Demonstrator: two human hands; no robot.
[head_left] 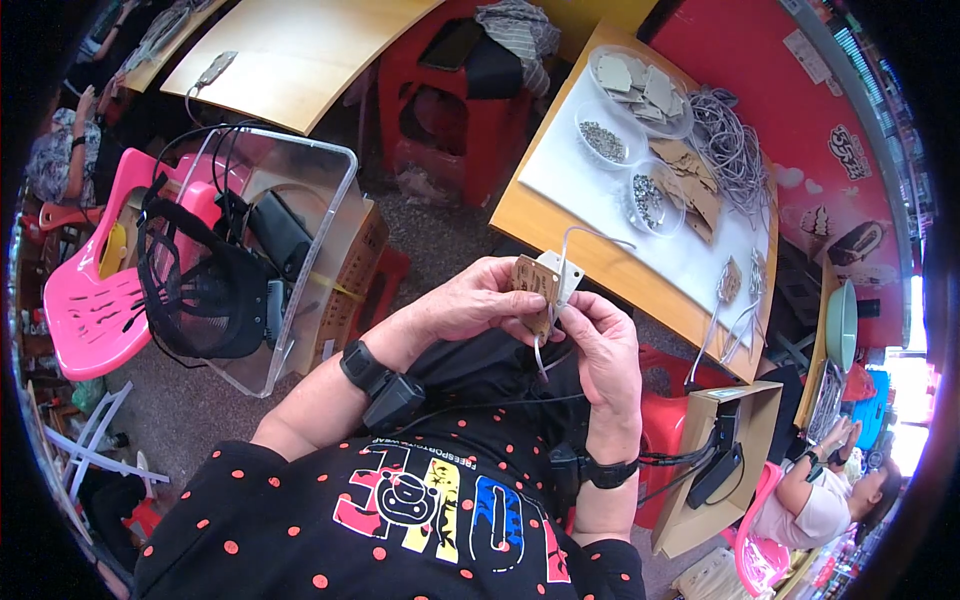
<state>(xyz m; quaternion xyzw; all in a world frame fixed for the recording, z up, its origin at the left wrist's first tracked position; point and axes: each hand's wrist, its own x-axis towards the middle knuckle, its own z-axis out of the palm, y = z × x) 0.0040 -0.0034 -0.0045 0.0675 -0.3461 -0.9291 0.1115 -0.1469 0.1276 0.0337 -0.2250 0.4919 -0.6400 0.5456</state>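
Observation:
My left hand (pixel 468 303) is closed on a brown cardboard tag (pixel 533 285) with dark print, held in front of my body. Against it lies a pale white tag (pixel 572 275) with a small hole, partly covered by the brown one. A thin grey cord (pixel 588 231) loops up past the tags toward the right, and its lower end hangs below my fingers. My right hand (pixel 607 352) pinches at the tags' right edge, thumb and forefinger together on the cord. Just where the cord passes between the fingertips is hidden.
On the right table (pixel 515 215), a white board carries a bowl of pale tags (pixel 650 95), two tubs of small metal parts (pixel 603 140), brown tags (pixel 690 185) and a cord heap (pixel 735 150). A clear bin (pixel 335 190) stands left, an open carton (pixel 735 490) right. Other people are nearby.

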